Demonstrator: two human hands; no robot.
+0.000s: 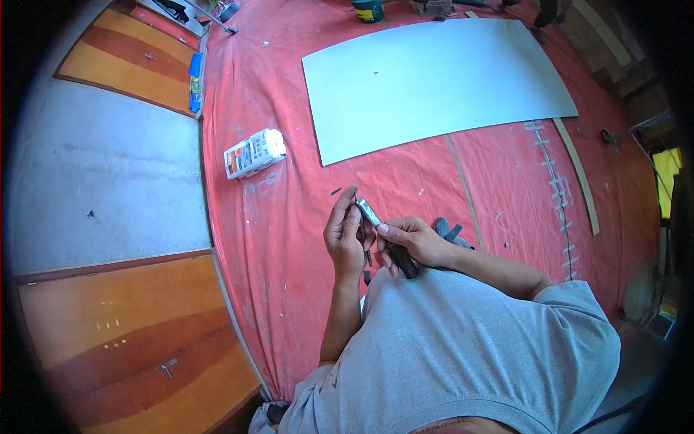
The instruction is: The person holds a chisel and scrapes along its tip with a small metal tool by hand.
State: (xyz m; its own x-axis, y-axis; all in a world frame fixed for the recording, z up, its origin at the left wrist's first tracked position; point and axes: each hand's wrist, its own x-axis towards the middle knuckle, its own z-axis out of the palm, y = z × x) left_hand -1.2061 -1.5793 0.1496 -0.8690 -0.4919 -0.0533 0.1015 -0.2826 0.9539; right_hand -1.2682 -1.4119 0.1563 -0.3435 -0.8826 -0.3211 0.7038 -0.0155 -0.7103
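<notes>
In front of my chest I hold what looks like a utility knife (369, 212), with a silver metal front end and a dark handle. My right hand (416, 241) is wrapped round its body, the thumb pressing on the metal part. At the metal tip, the fingers of my left hand (345, 230) close in from the left side. Its inner fingers are partly hidden behind the tool. A small dark strip (335, 191) lies on the red sheet (278, 239) just beyond my left fingertips.
A large white panel (434, 87) lies ahead on the sheet. To the left are a clear plastic organiser box (254, 153) and orange-brown wooden doors (130, 340). A wooden strip (578, 177) lies at right. A dark green bucket (369, 10) stands at the far edge.
</notes>
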